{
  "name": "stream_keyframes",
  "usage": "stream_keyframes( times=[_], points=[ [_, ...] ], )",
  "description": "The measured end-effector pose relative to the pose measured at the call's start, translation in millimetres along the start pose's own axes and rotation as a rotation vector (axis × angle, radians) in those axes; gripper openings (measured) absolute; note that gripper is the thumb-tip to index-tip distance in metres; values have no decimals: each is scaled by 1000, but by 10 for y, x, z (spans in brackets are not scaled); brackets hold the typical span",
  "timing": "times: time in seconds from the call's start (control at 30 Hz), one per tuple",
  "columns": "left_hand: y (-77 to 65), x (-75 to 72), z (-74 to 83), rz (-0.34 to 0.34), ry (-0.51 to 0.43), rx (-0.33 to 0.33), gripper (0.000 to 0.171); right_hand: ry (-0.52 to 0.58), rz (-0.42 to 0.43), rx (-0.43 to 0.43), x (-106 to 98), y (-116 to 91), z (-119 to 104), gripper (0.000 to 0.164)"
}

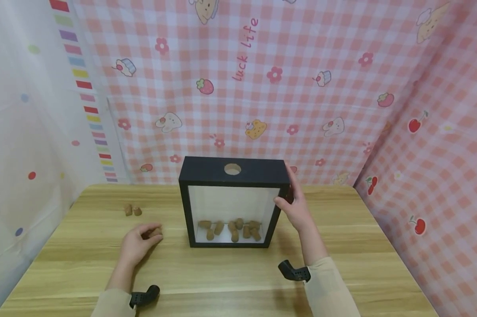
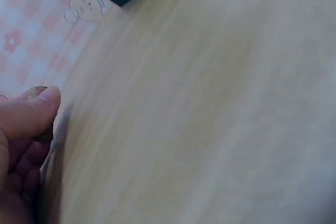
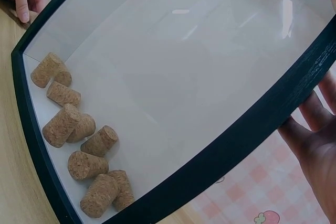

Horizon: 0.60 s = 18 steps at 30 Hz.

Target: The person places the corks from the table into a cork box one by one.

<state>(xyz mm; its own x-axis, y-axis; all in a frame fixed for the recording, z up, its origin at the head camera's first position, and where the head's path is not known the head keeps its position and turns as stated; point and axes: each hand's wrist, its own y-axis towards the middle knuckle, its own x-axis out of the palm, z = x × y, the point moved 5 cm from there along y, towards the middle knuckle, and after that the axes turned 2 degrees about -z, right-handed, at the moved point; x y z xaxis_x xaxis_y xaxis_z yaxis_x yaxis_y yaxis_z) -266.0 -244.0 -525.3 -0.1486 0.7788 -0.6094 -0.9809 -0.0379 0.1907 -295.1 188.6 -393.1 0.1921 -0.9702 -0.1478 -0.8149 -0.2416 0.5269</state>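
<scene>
A black-framed shadow box with a clear front stands upright on the table, a round hole in its top. Several corks lie in a loose heap along its bottom inside. My right hand grips the box's right side, thumb on the front edge and fingers round the side. Left of the box, my left hand pinches a cork between thumb and fingers, just above the tabletop; most of that cork is hidden by the fingers.
Two more corks lie on the wooden table beyond my left hand. Behind the table hangs a pink checked curtain, and a white dotted one hangs at the left. Black wrist mounts sit on both forearms.
</scene>
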Motion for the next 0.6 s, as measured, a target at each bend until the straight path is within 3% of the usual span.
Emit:
stream_keyframes(
  times=[0.2, 0.33, 0.6],
  points=[
    [-58, -1, 138, 4, -130, -34, 32, 8, 0, -1, 6, 2, -2, 85],
    [-36, -57, 341, 20, -203, -26, 32, 22, -5, -15, 3, 1, 12, 85],
    [19, -457, 994, 111, -165, 127, 30, 9, -1, -1, -1, 1, -5, 85]
  ],
)
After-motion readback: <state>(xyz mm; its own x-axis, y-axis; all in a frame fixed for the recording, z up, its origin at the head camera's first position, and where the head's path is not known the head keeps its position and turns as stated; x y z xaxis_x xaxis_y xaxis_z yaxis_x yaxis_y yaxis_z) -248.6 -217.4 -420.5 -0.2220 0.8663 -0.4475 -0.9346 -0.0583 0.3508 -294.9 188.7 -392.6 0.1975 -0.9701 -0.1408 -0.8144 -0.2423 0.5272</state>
